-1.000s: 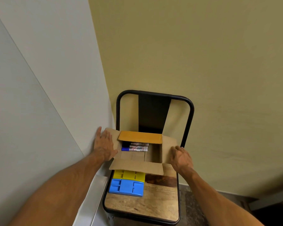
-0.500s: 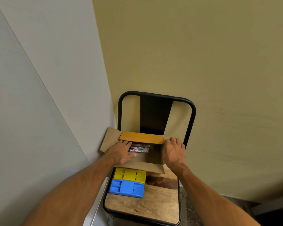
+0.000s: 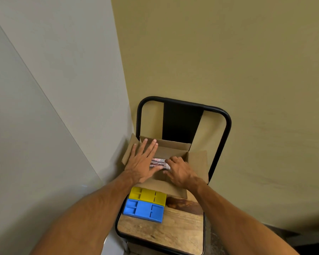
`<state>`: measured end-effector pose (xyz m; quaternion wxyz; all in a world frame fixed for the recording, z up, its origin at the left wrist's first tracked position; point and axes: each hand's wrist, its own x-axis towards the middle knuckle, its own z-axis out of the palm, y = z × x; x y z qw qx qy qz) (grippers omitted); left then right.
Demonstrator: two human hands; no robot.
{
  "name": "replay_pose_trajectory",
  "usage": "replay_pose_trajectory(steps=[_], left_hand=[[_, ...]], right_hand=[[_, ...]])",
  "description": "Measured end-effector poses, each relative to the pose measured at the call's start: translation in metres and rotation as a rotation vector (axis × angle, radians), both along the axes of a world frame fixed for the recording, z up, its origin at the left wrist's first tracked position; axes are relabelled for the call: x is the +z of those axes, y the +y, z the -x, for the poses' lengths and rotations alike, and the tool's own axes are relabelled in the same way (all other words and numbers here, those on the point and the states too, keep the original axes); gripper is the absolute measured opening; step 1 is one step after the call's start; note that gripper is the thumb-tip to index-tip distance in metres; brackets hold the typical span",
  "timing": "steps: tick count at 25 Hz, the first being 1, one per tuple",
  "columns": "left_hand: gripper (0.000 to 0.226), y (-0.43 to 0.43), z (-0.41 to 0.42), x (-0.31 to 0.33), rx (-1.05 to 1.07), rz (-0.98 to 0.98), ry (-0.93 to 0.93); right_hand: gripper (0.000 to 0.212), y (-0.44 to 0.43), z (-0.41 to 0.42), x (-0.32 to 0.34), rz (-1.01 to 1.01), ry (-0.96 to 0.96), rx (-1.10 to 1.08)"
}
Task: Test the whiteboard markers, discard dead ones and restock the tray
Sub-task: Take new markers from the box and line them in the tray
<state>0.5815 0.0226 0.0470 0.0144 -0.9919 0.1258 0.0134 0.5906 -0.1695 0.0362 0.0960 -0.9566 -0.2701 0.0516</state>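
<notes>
Head: markers (image 3: pixel 159 162) in box (image 3: pixel 197 162); left hand (image 3: pixel 142 162) flat beside; right hand (image 3: pixel 180 171) touching.

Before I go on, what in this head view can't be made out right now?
Count and colours of the markers: head view, left hand and right hand cover them.
Whether the right hand grips any: head view, its own knuckles hide the fingertips.
Marker label print: head view, too small.
Floor of the cardboard box: head view, hands cover most.
</notes>
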Motion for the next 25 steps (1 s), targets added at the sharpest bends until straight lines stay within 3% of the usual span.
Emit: replay_pose_trajectory(steps=[3,7,11,16,20,25], left_hand=[[0.099,0.004,-0.002,-0.006,-0.010,-0.005,-0.037],[0.101,0.009,-0.004,-0.012,-0.004,-0.003,-0.086],[0.104,0.009,-0.006,-0.017,-0.005,0.006,-0.094],[0.104,0.009,-0.005,-0.022,0.015,0.005,-0.104],[0.106,0.008,-0.004,-0.024,0.032,-0.008,-0.091],[0.104,0.009,-0.003,-0.026,0.049,-0.027,-0.083]], right_hand=[[0.072,0.014,-0.016,-0.016,0.099,0.215,-0.064],[0.081,0.025,-0.033,-0.038,0.226,0.281,0.018],[0.077,0.032,-0.042,-0.058,0.276,0.244,0.078],[0.066,0.046,-0.052,-0.064,0.238,0.066,0.052],[0.077,0.049,-0.056,-0.076,0.307,0.093,0.104],[0.069,0.052,-0.055,-0.081,0.383,0.043,0.149]])
